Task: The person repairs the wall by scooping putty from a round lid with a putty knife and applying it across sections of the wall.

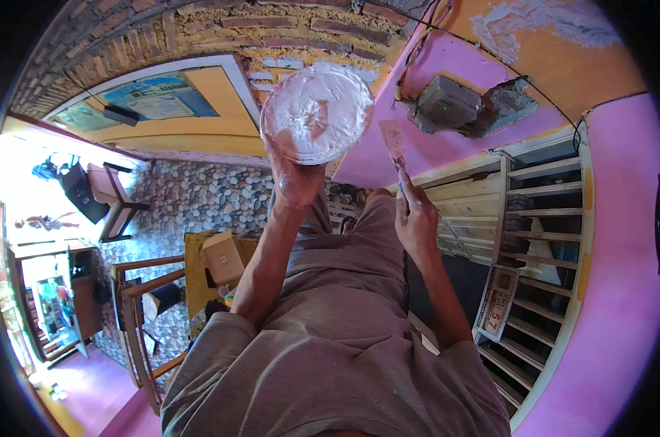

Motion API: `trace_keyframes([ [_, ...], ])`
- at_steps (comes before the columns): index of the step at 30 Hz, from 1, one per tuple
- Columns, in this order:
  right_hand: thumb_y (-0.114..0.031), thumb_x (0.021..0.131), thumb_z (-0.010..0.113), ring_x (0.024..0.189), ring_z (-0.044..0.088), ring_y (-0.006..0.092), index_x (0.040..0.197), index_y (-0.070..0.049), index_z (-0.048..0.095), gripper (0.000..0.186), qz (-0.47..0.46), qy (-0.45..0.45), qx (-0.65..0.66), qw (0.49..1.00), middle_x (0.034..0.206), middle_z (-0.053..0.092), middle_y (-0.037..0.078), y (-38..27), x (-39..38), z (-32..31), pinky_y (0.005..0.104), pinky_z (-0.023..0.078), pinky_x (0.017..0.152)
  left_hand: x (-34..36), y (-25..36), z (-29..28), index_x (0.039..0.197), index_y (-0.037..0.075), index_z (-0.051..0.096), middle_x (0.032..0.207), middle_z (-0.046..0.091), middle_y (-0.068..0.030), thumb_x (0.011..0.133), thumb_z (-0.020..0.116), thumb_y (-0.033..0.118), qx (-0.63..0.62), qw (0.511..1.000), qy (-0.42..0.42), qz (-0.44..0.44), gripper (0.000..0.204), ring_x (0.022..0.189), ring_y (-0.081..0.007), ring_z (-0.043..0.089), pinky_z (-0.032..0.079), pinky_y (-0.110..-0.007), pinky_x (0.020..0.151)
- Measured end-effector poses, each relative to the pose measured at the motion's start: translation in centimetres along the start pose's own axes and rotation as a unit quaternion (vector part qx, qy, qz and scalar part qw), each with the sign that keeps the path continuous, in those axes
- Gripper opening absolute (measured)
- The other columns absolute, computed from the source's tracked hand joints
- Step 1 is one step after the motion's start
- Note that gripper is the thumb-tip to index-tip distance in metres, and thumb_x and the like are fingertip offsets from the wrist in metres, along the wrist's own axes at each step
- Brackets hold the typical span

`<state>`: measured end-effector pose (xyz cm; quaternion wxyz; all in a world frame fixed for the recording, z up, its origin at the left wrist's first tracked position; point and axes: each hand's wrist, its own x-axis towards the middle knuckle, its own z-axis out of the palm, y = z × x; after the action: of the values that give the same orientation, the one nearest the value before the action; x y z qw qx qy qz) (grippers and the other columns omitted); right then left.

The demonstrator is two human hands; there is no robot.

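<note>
Putty knife (393, 140), its blade smeared with pale paste, is held by the handle in the right hand (419, 222). By the left hand (301, 182), a round tub or lid (312, 159) is gripped from below, and its top is thickly coated with paste (337, 109). Both are held out in front of the body, apart from each other.

A whitish patch (545, 25) has been spread over the orange wall at upper right. Plenty appears to be left: the brickwork (301, 33) above is mostly bare, and the broken recess (508, 105) beside a grey box (449, 104) is unfilled.

The wall there is crossed by a dark cable (519, 73), which may get in the way. At right, a slatted wooden frame (537, 237) is seen; at lower left, a cardboard box (224, 256) is set on a yellow surface (194, 251).
</note>
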<state>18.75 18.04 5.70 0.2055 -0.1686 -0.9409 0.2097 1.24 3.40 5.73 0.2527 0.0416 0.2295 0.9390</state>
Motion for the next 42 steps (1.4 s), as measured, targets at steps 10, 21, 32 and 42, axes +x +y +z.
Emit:
trace_keyframes([
  [10, -0.01, 0.087, 0.057, 0.051, 0.051, 0.0068, 0.118, -0.003, 0.049, 0.032, 0.276, -0.101, 0.528, 0.797, 0.075, 0.057, 0.003, -1.0, -1.3, -1.8, 0.0199, 0.038, 0.043, 0.6, 1.1, -0.3, 0.14, 0.01, 0.025, 0.135, 0.041, -0.0139, 0.089, 0.038, 0.058, 0.053, 0.998, -0.023, 0.022, 0.071, 0.12, -0.0272, 0.046, 0.047, -0.04, 0.093],
  [21, -0.024, 0.094, 0.047, 0.048, 0.05, 0.0122, 0.117, -0.002, 0.051, 0.032, 0.25, -0.183, 0.736, 0.602, 0.073, 0.057, 0.008, -2.4, -2.5, -0.6, 0.0226, 0.039, 0.042, -0.4, 0.0, 0.5, 0.136, 0.004, 0.031, 0.134, 0.043, -0.0119, 0.089, 0.037, 0.058, 0.045, 0.999, 0.028, 0.013, 0.071, 0.118, -0.0243, 0.047, 0.044, -0.038, 0.095],
  [32, -0.026, 0.094, 0.048, 0.046, 0.047, 0.0092, 0.108, -0.003, 0.055, 0.028, 0.283, -0.129, 0.673, 0.671, 0.067, 0.053, 0.004, -2.5, -1.8, -0.3, 0.0213, 0.037, 0.04, -0.3, 0.3, 0.4, 0.133, 0.0, 0.033, 0.131, 0.047, -0.0129, 0.089, 0.036, 0.06, 0.038, 0.999, 0.022, 0.008, 0.075, 0.116, -0.0246, 0.048, 0.042, -0.039, 0.096],
  [42, -0.025, 0.091, 0.054, 0.047, 0.049, 0.0103, 0.107, -0.004, 0.055, 0.026, 0.311, 0.095, 0.635, 0.701, 0.066, 0.053, 0.003, 2.1, 0.1, -2.9, 0.0233, 0.039, 0.04, -0.8, 0.7, 0.6, 0.141, 0.018, 0.024, 0.14, 0.035, -0.0106, 0.093, 0.04, 0.042, 0.071, 0.997, -0.031, 0.004, 0.056, 0.128, -0.0289, 0.035, 0.032, -0.048, 0.104],
])
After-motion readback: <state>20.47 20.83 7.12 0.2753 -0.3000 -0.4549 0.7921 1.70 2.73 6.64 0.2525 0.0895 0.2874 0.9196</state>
